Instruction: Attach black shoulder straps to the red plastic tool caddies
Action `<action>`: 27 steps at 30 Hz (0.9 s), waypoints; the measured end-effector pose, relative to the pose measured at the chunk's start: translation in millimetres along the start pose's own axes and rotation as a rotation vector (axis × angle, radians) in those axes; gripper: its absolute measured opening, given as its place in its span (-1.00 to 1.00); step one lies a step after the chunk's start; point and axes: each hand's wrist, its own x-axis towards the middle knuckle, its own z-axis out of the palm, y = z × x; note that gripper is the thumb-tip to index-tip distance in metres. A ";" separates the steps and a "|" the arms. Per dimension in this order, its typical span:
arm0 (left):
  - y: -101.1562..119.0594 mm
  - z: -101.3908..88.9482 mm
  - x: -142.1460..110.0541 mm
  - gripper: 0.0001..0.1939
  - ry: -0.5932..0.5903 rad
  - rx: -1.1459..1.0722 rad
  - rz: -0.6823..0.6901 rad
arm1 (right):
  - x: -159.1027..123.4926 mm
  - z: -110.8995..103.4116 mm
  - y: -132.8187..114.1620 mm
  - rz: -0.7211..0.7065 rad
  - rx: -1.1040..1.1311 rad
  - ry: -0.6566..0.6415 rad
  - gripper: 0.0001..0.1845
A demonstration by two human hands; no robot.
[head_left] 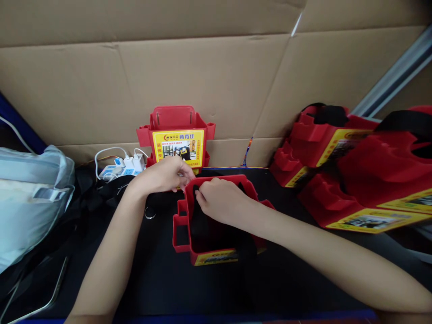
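A red plastic tool box (181,220) with side pockets and a yellow label sits on the black table in front of me. My right hand (219,198) reaches inside it, fingers curled at the far wall around a black strap (196,191) that only partly shows. Behind that wall, at the left corner, my left hand (170,173) has its fingers bent together; what they hold is hidden. Another length of black webbing (248,249) hangs over the near rim.
A second red box (177,118) stands against the cardboard wall (202,81). Stacked red boxes (317,139) with black straps are at right. At left are a power strip (130,168) with chargers, a pale blue bag (30,202), a metal ring (150,213) and a phone-like slab (50,288).
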 end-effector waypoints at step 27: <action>-9.7 -12.3 -22.0 -0.71 0.171 0.468 -0.430 | -4.4 -8.3 89.7 -0.402 0.432 0.093 -0.72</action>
